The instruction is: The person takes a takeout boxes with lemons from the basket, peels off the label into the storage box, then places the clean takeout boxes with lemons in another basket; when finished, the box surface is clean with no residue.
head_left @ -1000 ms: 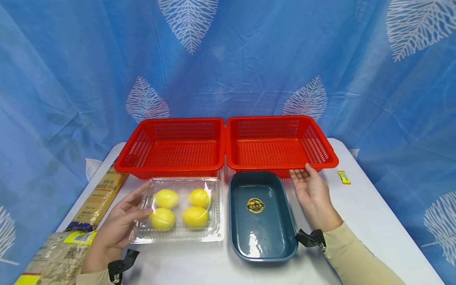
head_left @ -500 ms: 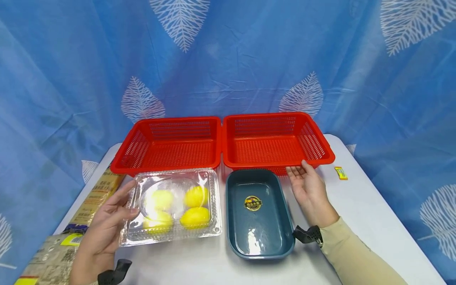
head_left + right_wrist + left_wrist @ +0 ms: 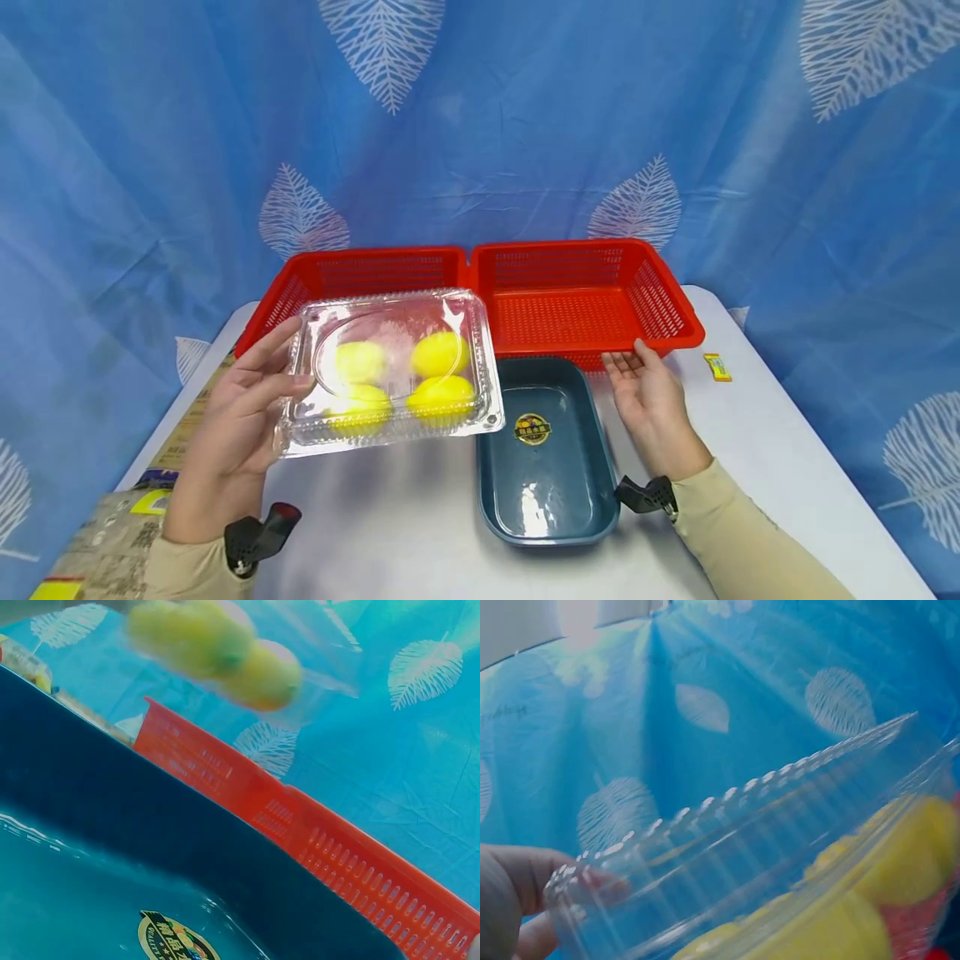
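My left hand (image 3: 243,400) grips the left edge of a clear plastic clamshell box (image 3: 397,437), thumb on top, and holds it tilted above the table. Several yellow lemons (image 3: 441,354) lie inside it. In the left wrist view the thumb pinches the ridged rim of the clamshell box (image 3: 727,817). The box covers part of the left red basket (image 3: 375,262) and a corner of the dark blue tray (image 3: 551,508). My right hand (image 3: 652,408) lies relaxed, palm turned up, with its fingertips at the front wall of the right red basket (image 3: 577,321). Whether they touch it is unclear.
Brown and grey printed packets (image 3: 108,542) lie along the left side of the white table (image 3: 360,533). A small yellow wrapped sweet (image 3: 717,367) rests right of the baskets. A blue curtain (image 3: 480,125) with white leaves hangs behind. The tray carries a round sticker (image 3: 532,429).
My left hand has lifted the clamshell box of lemons off the table, tilting it and bringing it up and to the right over the left basket's front. The right hand stays put.
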### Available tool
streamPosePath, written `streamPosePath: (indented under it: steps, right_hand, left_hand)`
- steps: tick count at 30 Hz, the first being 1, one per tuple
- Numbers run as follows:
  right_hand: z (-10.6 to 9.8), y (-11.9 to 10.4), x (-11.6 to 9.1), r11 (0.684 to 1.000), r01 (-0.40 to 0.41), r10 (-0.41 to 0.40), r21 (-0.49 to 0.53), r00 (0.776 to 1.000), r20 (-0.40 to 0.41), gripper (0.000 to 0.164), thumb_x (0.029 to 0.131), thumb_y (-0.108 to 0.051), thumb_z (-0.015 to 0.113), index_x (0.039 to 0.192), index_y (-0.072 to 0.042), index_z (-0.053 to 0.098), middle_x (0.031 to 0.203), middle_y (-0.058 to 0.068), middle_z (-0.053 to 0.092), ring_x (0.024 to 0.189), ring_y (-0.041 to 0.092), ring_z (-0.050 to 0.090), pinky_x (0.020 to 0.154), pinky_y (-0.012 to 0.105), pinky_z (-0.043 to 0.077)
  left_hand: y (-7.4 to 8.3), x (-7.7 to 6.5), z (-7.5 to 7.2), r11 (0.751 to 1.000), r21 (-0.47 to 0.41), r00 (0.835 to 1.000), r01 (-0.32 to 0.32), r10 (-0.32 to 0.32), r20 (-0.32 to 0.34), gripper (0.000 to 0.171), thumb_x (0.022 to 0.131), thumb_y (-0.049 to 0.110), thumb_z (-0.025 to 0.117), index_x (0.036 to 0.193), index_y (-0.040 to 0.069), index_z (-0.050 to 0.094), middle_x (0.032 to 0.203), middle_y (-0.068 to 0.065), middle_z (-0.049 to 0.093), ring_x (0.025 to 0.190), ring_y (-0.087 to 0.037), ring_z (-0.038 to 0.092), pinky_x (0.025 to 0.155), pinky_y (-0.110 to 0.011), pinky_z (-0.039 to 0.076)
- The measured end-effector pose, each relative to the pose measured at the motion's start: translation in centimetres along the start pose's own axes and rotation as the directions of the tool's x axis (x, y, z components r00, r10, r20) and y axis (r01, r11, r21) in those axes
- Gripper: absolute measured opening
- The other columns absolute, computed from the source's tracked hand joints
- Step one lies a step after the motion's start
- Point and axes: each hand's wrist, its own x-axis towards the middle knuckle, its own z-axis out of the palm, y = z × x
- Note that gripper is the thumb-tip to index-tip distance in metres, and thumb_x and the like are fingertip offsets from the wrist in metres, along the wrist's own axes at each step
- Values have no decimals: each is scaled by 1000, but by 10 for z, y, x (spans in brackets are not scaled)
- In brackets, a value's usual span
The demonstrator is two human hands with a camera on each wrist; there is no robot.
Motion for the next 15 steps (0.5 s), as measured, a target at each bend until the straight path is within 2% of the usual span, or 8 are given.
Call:
streamPosePath:
  steps: [5, 8, 12, 15]
  right_hand:
    - [-1, 2, 0, 1000, 6, -6, 5, 1000, -2, 47, 109, -19, 58, 149, -17, 34, 142, 6, 40, 121, 19, 47, 103, 30, 51]
    - [0, 3, 0, 1000, 1, -1, 6, 1000, -11, 46, 109, -19, 58, 148, -17, 35, 142, 6, 40, 119, 18, 48, 103, 30, 51]
    - [2, 2, -1, 1000, -5, 6, 6, 1000, -24, 45, 109, -20, 60, 146, -17, 36, 139, 6, 42, 119, 18, 48, 105, 30, 50]
    - [2, 2, 0, 1000, 4, -4, 0, 1000, -21, 46, 108, -20, 60, 147, -17, 36, 136, 6, 44, 122, 18, 48, 105, 30, 50]
  left_hand:
    - [0, 20, 27, 997, -72, 993, 4, -12, -114, 63, 100, -12, 61, 157, 15, 53, 155, -9, 35, 144, -29, 35, 96, -44, 54]
    - [-3, 32, 38, 996, -88, 992, -20, 9, -127, 63, 100, -13, 60, 157, 14, 53, 154, -11, 36, 145, -31, 35, 96, -44, 55]
    - [-10, 47, 54, 997, -78, 987, -27, 14, -163, 62, 99, -12, 62, 154, 15, 57, 154, -11, 36, 144, -30, 36, 96, -43, 55]
    - [-15, 60, 68, 998, -65, 980, -24, 11, -198, 60, 98, -12, 64, 151, 16, 61, 155, -9, 33, 144, -27, 32, 98, -41, 55]
